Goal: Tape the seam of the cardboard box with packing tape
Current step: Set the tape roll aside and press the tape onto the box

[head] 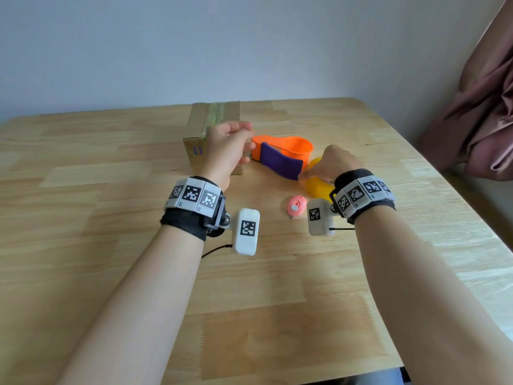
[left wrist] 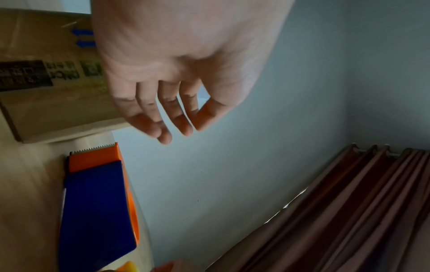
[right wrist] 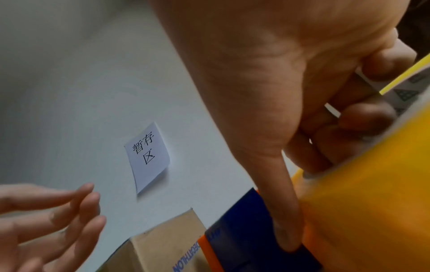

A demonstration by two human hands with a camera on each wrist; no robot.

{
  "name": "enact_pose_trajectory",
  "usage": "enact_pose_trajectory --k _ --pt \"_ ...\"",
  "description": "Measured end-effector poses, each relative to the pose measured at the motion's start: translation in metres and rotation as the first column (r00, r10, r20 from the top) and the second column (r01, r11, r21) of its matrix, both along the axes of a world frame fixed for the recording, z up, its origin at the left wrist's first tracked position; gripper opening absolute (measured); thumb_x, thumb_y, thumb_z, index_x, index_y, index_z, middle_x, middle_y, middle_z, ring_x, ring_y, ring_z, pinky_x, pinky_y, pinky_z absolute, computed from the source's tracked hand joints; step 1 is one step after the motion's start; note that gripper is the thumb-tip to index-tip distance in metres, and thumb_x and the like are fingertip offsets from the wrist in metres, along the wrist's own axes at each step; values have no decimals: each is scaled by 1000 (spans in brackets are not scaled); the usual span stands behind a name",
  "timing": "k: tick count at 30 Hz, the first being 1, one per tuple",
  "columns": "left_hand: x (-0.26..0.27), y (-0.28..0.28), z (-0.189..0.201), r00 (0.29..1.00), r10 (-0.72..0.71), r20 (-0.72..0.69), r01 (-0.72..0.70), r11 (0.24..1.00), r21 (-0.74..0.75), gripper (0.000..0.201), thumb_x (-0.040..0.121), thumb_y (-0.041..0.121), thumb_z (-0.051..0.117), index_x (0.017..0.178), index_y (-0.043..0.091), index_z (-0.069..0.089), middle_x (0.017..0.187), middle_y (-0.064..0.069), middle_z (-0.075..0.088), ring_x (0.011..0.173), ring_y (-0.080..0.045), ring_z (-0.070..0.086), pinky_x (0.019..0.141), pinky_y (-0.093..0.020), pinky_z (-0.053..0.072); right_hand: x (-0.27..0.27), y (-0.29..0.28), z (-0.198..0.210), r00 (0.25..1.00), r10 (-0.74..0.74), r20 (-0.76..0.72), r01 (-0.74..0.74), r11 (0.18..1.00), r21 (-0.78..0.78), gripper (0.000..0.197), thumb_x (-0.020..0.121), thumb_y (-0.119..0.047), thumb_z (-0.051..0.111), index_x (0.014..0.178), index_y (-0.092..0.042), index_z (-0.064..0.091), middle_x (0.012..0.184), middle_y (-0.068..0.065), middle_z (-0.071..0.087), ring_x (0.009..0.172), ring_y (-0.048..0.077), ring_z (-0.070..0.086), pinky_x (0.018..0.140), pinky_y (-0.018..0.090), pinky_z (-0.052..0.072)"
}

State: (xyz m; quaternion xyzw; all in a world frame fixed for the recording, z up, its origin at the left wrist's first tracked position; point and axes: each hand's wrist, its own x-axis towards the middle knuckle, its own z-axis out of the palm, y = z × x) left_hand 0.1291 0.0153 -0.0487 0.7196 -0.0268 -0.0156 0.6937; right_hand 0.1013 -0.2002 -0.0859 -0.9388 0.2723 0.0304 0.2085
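Observation:
A brown cardboard box (head: 213, 126) (left wrist: 46, 73) (right wrist: 158, 246) stands at the back of the wooden table (head: 111, 162), a strip of tape running over its top. Just right of it lies an orange and blue tape dispenser (head: 280, 154) (left wrist: 97, 202) (right wrist: 244, 239), its toothed blade end toward the box, carrying a yellow tape roll (head: 319, 187) (right wrist: 372, 202). My right hand (head: 319, 173) (right wrist: 302, 165) grips the dispenser at the roll, fingers curled into the core and thumb along the blue plate. My left hand (head: 248, 147) (left wrist: 179, 128) (right wrist: 76, 208) hovers between box and blade, fingers relaxed, holding nothing.
A small pink utility knife (head: 297, 205) lies on the table just in front of the roll. A reddish curtain (head: 483, 107) hangs past the table's right edge. A paper note (right wrist: 149, 156) is stuck on the pale wall behind the box.

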Motion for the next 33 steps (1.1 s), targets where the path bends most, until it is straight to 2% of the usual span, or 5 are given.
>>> enact_pose_trajectory --k 8,14,19,24,33 --pt "29 25 -11 876 381 295 -456 854 250 25 89 16 63 104 34 72 131 8 57 121 -21 44 94 -30 38 22 24 10 945 160 286 -142 986 -82 41 74 -33 80 110 -20 64 123 3 57 121 33 44 92 39 42" --pt "48 49 -30 950 285 129 -312 899 308 18 91 33 65 101 46 69 139 8 57 134 -24 44 113 -47 34 34 33 -1 964 202 175 -191 978 -78 39 81 -12 65 115 -30 61 107 -3 71 122 25 48 101 48 31" --pt "51 56 -39 976 201 87 -213 965 151 23 96 19 66 117 22 76 119 8 71 110 -7 61 81 -9 42 43 49 0 942 220 252 -219 975 -31 31 75 -18 76 102 -29 65 102 -2 70 98 22 62 94 40 38" --pt "52 60 -37 977 205 59 -211 969 129 24 93 17 69 116 19 78 109 11 71 109 -7 64 96 -22 51 51 58 0 921 259 291 -276 961 19 21 80 -21 82 100 -20 76 104 5 72 89 22 63 71 30 43" --pt "42 61 -35 984 173 50 -178 975 130 25 96 17 66 119 19 77 122 4 72 105 -6 60 69 -4 38 20 52 19 951 254 175 -271 960 75 12 83 -29 76 87 -17 79 72 1 76 55 17 66 53 22 48"
